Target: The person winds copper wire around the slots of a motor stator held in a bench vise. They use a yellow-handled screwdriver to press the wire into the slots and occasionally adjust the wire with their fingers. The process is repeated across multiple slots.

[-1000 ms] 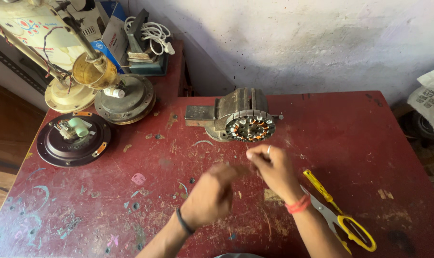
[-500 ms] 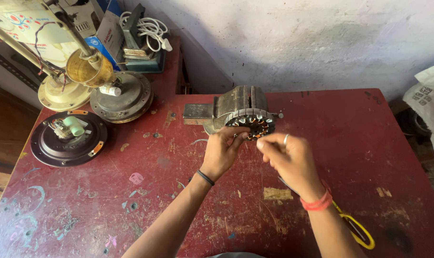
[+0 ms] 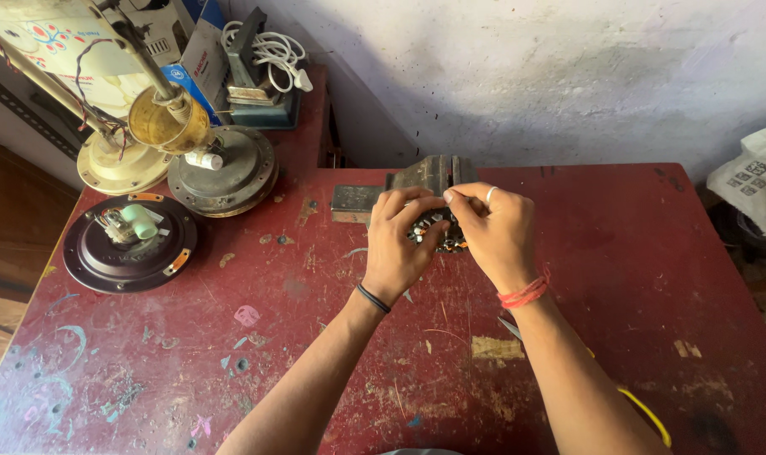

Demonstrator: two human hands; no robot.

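A grey metal fan motor stator [image 3: 429,179] with copper windings sits on the worn red table [image 3: 619,253], near its far edge. My left hand [image 3: 400,244], with a black band at the wrist, rests on the stator's front face, fingers curled over the windings. My right hand [image 3: 494,232], with a ring and a red wrist thread, pinches at the same spot from the right. Both hands cover most of the windings; whether a wire is between the fingertips is hidden.
A dark round fan cover [image 3: 130,244] with a green part lies at the left. Behind it stand a grey motor housing [image 3: 223,173] and a cream fan base [image 3: 117,164]. A white cable [image 3: 269,50] lies on the back shelf. Yellow-handled scissors [image 3: 648,413] lie under my right forearm.
Both hands have moved forward from the middle of the table onto the stator. The view has shifted closer, so the stator now lies under my fingers.
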